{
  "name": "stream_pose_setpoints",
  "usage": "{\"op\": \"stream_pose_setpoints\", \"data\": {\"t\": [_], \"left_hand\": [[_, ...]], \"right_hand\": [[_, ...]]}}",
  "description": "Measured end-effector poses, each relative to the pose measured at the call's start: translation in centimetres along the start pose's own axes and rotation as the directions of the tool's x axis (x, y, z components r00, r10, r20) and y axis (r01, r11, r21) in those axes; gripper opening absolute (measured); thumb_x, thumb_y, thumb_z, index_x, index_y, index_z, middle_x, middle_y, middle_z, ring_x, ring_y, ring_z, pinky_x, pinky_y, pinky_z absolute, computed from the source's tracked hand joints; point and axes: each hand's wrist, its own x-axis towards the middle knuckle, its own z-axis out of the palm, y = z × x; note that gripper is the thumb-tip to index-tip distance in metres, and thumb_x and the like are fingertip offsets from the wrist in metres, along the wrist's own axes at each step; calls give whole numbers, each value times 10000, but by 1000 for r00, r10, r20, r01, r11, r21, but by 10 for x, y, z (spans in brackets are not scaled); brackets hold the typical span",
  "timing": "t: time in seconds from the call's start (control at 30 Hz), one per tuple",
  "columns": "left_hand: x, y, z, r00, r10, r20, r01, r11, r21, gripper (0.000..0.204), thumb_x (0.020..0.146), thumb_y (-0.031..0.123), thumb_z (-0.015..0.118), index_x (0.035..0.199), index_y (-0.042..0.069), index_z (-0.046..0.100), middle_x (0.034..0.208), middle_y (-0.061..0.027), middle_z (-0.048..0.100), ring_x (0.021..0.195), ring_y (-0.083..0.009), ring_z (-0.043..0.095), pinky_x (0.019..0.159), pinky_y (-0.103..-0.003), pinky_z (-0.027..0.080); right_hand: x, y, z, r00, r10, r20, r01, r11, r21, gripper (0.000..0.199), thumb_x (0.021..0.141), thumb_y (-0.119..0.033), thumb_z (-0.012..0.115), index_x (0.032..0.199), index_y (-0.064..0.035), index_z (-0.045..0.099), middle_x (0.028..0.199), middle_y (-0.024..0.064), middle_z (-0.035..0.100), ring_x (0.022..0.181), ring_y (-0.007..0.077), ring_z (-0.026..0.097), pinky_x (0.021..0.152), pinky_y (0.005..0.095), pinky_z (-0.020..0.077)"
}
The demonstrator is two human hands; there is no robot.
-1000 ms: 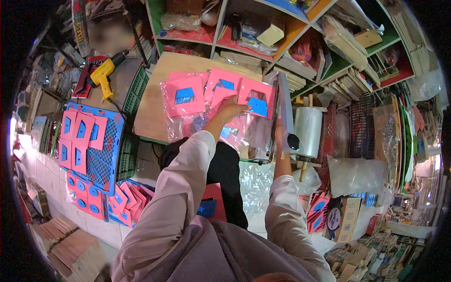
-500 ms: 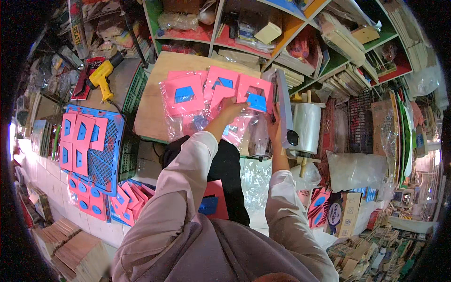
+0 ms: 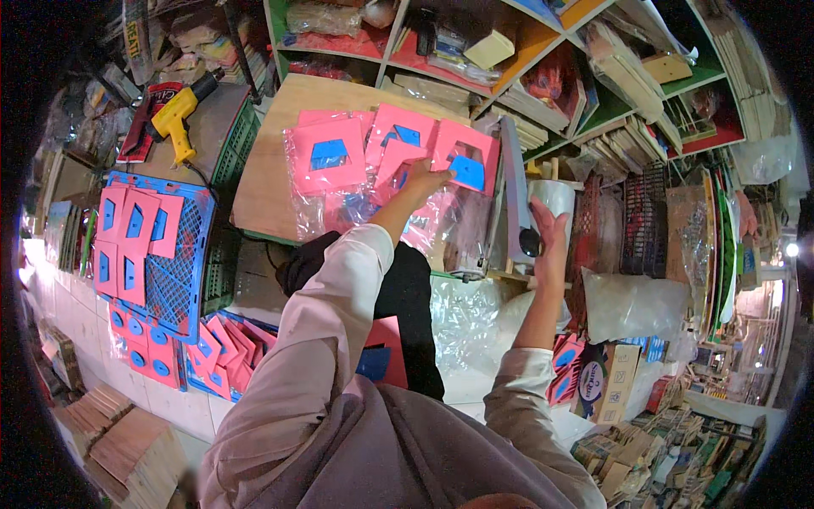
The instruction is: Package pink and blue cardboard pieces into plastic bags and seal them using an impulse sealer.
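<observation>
My left hand (image 3: 424, 180) is closed on the lower left edge of a pink board (image 3: 460, 140) with a blue trapezoid piece (image 3: 468, 172) in it. That board lies at the right side of the wooden tabletop, beside the long grey arm of a sealer (image 3: 511, 187). With its fingers stretched out, my right hand (image 3: 549, 236) rests against or just over a roll of clear plastic film (image 3: 555, 197), to the right of the sealer arm. More pink boards (image 3: 326, 157) with blue pieces, some in clear film, overlap to the left of my left hand.
A yellow heat gun (image 3: 174, 123) lies on a stand at the left. Below it, a blue crate (image 3: 188, 271) carries several pink boards. Shelves (image 3: 381, 72) full of goods stand behind the wooden table (image 3: 263, 187). Loose clear film (image 3: 466, 318) hangs in front of the table.
My right hand has moved from the sealer arm rightward to the film roll, and its fingers have spread. My left hand stays at the same pink board.
</observation>
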Motion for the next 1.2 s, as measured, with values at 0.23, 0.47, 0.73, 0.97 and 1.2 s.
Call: {"op": "stream_pose_setpoints", "data": {"t": [0.23, 0.47, 0.73, 0.97, 1.2], "left_hand": [[0, 2, -3, 999, 25, 33, -23, 998, -53, 343, 734, 59, 682, 1011, -41, 506, 947, -99, 590, 830, -170, 590, 694, -269, 483], [-11, 16, -1, 1000, 16, -1, -16, 992, 129, 417, 726, 124, 703, 1024, -76, 490, 974, -107, 580, 866, -176, 568, 742, -279, 455], [-1, 0, 0, 998, 41, 42, -37, 993, -112, 353, 716, 61, 684, 1008, -46, 518, 921, -99, 583, 807, -156, 580, 639, -278, 495], [-3, -12, 8, 983, 126, -135, -129, 991, -16, 575, 743, 23, 649, 1216, -76, 337, 1102, -147, 513, 845, -209, 593, 675, -298, 534], [20, -18, 2, 907, 354, -227, -297, 922, 249, 699, 700, 26, 678, 1284, -24, 298, 1233, -175, 420, 948, -218, 553, 710, -306, 519]], "right_hand": [[-4, -13, 48, 994, -64, -85, -8, 754, -656, 449, 898, -355, 414, 948, 45, 611, 872, 170, 623, 859, 256, 579, 788, 320, 427], [-10, 27, 64, 925, -376, -55, 187, 576, -796, 358, 852, -304, 526, 878, 49, 575, 882, 182, 574, 794, 352, 562, 714, 400, 442], [-12, 35, 70, 921, -388, 14, 184, 405, -896, 347, 821, -318, 554, 930, 11, 531, 967, 166, 521, 918, 355, 474, 793, 424, 400], [-13, 37, 74, 923, -385, 26, 166, 335, -928, 519, 789, -414, 566, 1073, 13, 482, 1083, 198, 476, 1032, 386, 411, 872, 442, 366], [11, 53, 25, 934, 179, -308, -133, 977, 166, 573, 794, -413, 580, 1195, -25, 451, 1196, 124, 471, 1098, 279, 425, 922, 353, 345]]}}
